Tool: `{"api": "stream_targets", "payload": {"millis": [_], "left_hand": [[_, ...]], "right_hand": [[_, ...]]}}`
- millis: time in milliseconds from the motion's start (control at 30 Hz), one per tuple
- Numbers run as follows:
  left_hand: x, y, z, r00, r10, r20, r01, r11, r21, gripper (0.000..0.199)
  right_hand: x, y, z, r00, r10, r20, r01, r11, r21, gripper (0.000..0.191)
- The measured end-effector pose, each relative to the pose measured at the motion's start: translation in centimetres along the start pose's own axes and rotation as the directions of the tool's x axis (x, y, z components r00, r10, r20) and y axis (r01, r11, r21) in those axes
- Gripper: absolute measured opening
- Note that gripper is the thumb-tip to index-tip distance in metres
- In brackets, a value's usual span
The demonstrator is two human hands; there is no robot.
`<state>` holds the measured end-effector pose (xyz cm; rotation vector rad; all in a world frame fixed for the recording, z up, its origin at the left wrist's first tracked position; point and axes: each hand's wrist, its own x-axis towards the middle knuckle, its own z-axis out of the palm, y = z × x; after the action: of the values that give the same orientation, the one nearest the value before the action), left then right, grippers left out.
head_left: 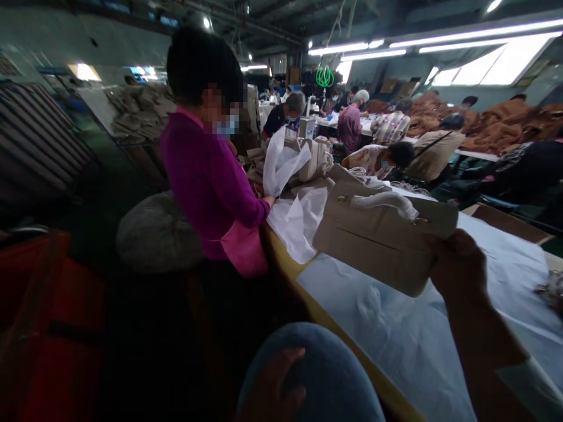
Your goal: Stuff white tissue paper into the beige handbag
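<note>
A flat beige handbag panel (373, 234) is held up over the table by my right hand (460, 264), which grips its right edge. The panel is tilted and has a handle (387, 202) wrapped in clear plastic, gold-coloured fittings and a dark slit across its face. Down at the bottom of the view, my left hand (277, 387) lies by my blue-clad knee (325, 375) with thumb and fingers apart, holding nothing. White sheeting (404, 328) covers the table under the panel.
A co-worker in purple (206, 170) stands at the table's left edge, handling white wrapping paper (285, 161). Beige bags (314, 158) are heaped beyond. An orange-red bin (65, 328) stands left, near a large stuffed sack (156, 234). A cardboard box (505, 223) sits right.
</note>
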<state>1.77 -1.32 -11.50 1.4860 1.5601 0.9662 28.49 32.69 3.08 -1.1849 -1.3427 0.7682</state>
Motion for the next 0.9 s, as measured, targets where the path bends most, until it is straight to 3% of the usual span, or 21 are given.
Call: {"api": "stream_targets", "payload": {"millis": [33, 67, 133, 200, 267, 333, 433, 533, 633, 733, 833, 900], "left_hand": [[0.6, -0.4, -0.3, 0.989, -0.146, -0.02, 0.137, 0.96, -0.243, 0.06], [1.3, -0.7, -0.8, 0.962, -0.271, -0.042, 0.219, 0.852, -0.475, 0.071], [2.7, -1.0, -2.3, 0.892, -0.449, 0.058, 0.326, 0.549, -0.769, 0.09], [3.7, -0.8, -4.2, 0.869, -0.449, 0.21, 0.372, 0.311, -0.875, 0.098], [4.0, -0.3, -5.9, 0.898, -0.311, 0.31, 0.387, 0.227, -0.893, 0.092], [3.8, 0.3, -6.8, 0.915, -0.186, 0.359, 0.399, 0.271, -0.876, 0.071], [3.0, 0.5, -6.6, 0.91, -0.146, 0.387, 0.412, 0.397, -0.82, 0.047], [2.6, -0.1, -5.9, 0.915, -0.129, 0.381, 0.394, 0.482, -0.783, 0.056], [2.8, -0.2, -6.0, 0.928, -0.071, 0.366, 0.324, 0.637, -0.699, 0.069], [3.0, 1.1, -6.2, 0.944, 0.023, 0.328, 0.201, 0.749, -0.632, 0.077], [2.7, 2.5, -5.7, 0.929, 0.04, 0.368, 0.219, 0.742, -0.634, 0.072], [2.2, 2.9, -5.2, 0.93, 0.025, 0.367, 0.241, 0.712, -0.659, 0.07]], "right_hand": [[-2.3, -1.2, -0.3, 1.0, 0.024, -0.002, -0.024, 0.994, 0.104, 0.031], [-4.7, -2.1, -0.7, 0.999, 0.051, -0.014, -0.047, 0.976, 0.212, 0.03], [-9.8, -2.7, -1.5, 0.99, 0.118, 0.078, -0.137, 0.937, 0.322, 0.025], [-14.7, -1.7, -2.6, 0.954, 0.174, 0.245, -0.251, 0.909, 0.332, 0.027], [-18.8, 0.0, -3.8, 0.874, 0.231, 0.428, -0.371, 0.886, 0.279, 0.029], [-21.6, 1.5, -5.2, 0.777, 0.273, 0.567, -0.443, 0.877, 0.185, 0.03], [-23.3, 2.0, -7.8, 0.693, 0.353, 0.629, -0.474, 0.88, 0.027, 0.029], [-22.9, 1.1, -10.3, 0.636, 0.382, 0.671, -0.485, 0.874, -0.037, 0.038], [-22.4, -0.1, -11.3, 0.58, 0.345, 0.739, -0.46, 0.886, -0.052, 0.043], [-22.4, -1.5, -10.5, 0.617, 0.403, 0.676, -0.483, 0.872, -0.079, 0.047], [-22.4, -3.1, -9.0, 0.704, 0.462, 0.54, -0.486, 0.867, -0.109, 0.048], [-22.1, -3.7, -8.3, 0.737, 0.461, 0.495, -0.462, 0.877, -0.131, 0.048]]}}
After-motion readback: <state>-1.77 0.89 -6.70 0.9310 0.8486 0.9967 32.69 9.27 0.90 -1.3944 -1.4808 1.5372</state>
